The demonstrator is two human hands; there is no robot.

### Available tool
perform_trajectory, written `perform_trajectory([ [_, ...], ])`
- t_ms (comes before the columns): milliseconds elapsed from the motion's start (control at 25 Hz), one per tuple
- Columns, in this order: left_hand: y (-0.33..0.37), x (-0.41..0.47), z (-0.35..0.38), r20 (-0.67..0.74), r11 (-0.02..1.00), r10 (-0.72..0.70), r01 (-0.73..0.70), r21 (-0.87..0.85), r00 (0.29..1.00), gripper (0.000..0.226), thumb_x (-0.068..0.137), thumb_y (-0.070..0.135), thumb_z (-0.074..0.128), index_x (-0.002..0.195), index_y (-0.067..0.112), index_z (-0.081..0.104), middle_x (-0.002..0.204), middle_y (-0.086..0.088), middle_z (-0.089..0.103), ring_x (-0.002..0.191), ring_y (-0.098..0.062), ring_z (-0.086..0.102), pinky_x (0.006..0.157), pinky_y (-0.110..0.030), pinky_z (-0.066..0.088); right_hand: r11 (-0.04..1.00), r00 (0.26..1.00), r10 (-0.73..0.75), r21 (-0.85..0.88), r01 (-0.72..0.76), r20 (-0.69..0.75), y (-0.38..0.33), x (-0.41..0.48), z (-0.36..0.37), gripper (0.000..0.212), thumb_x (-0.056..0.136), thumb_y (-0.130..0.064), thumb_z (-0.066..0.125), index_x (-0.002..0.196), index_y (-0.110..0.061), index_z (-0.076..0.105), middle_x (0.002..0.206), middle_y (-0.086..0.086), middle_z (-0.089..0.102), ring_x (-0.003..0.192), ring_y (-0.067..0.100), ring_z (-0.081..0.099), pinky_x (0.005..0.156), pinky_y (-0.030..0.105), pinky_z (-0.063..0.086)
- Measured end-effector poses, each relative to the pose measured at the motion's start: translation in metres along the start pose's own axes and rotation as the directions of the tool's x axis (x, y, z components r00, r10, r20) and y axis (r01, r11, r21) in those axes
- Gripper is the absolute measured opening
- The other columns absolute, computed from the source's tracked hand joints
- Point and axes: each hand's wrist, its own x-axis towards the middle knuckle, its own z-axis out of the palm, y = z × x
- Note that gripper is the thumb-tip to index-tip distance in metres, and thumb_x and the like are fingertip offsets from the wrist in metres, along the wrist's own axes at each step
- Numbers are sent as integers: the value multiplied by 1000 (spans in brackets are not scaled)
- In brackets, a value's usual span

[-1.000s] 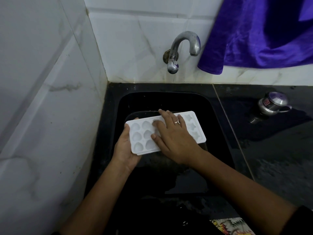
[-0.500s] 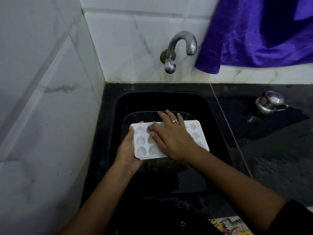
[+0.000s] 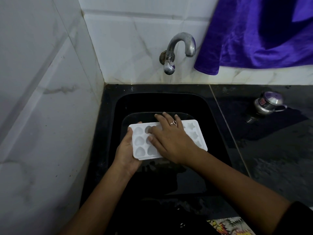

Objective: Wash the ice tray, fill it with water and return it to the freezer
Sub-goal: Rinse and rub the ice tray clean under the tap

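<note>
Down in the black sink (image 3: 160,102), below the steel tap (image 3: 179,48), a white ice tray (image 3: 194,133) is held roughly level over the basin. It's a pale plastic rectangle with rounded corners, with heart-shaped cups at its left end and star-shaped ones at its right. The left hand (image 3: 126,153) grips the left end, thumb over the rim. The right hand (image 3: 171,139) lies flat across the middle, fingers straight and spread, a ring (image 3: 173,123) on one.

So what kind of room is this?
Probably a kitchen: a black sink set into a dark counter, a metal tap on the tiled wall, and a small steel pot on that counter. An ice tray is held over the sink.
</note>
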Motion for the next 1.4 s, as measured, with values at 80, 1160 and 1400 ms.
perform_trajectory([
  [80, -3, 0, 0, 1, 1000, -22, 22, 20, 1000, 68, 110, 51, 27, 98, 17, 84, 107, -14, 79, 89, -27, 79, 70, -45, 65, 1000, 1000, 26, 6, -26, 8, -3, 4, -2, 48, 107, -52, 24, 128, -27, 59, 165, 16, 32, 156, 37, 19, 125, 64, 9],
  [1160, 0, 4, -9, -61, 1000, -17, 17, -10, 998, 68, 109, 53, 30, 93, 19, 86, 113, -14, 78, 94, -28, 78, 77, -47, 63, 1000, 999, -19, -4, 20, 26, -17, 9, 3, 60, 103, -54, 15, 124, -19, 59, 161, 18, 36, 153, 38, 25, 124, 65, 14],
  [1400, 1, 4, -11, -56, 1000, -4, 3, -15, 998, 65, 109, 51, 32, 94, 18, 86, 113, -18, 77, 91, -30, 78, 74, -47, 65, 999, 999, 21, 24, -22, 24, -2, 8, 3, 56, 104, -55, 16, 134, -31, 57, 162, 15, 35, 154, 38, 23, 124, 64, 11],
])
